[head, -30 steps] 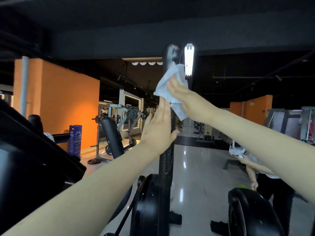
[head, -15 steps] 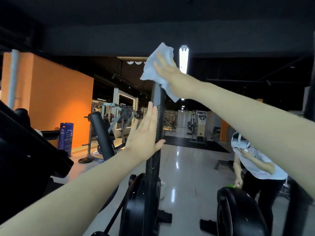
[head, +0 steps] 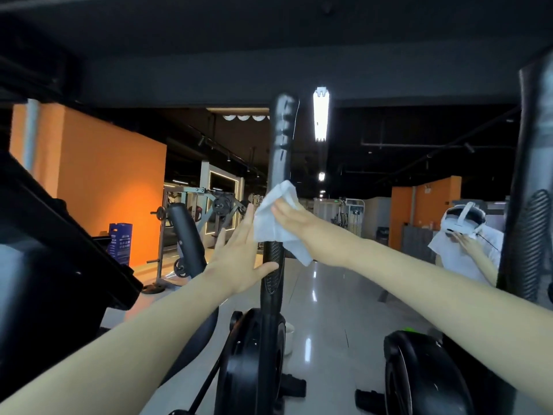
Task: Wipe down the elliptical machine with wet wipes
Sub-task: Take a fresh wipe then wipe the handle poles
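- Your right hand is about halfway up the black handlebar, pressing the wet wipe against it. The fingers look mostly straight and held together on top of the cloth. The thumb is hidden behind the hand, so I can't tell if it's pinching anything.
- The wipe is white and crumpled, and it sits partway round the bar. One corner pokes up above your fingers and another hangs down under your wrist.
- Your left hand is just below and left of the wipe, palm flat on the side of the bar. Its fingers are straight and close together, pointing up, with the tips right beside the wipe's left edge. The thumb reaches across the front of the textured grip.
- The handlebar stands upright and runs down to the black flywheel housing on the glossy floor. The top stretch of the bar has shiny streaks on it.
- A second bar runs up the right edge, close to the camera and blurry.
- Low on the right there's another round black housing.
- Behind it, another person in a white top wears a white headset, with one hand raised near it.
- In the background are an orange wall, a blue box at its foot, some weight gear and a bright ceiling light.
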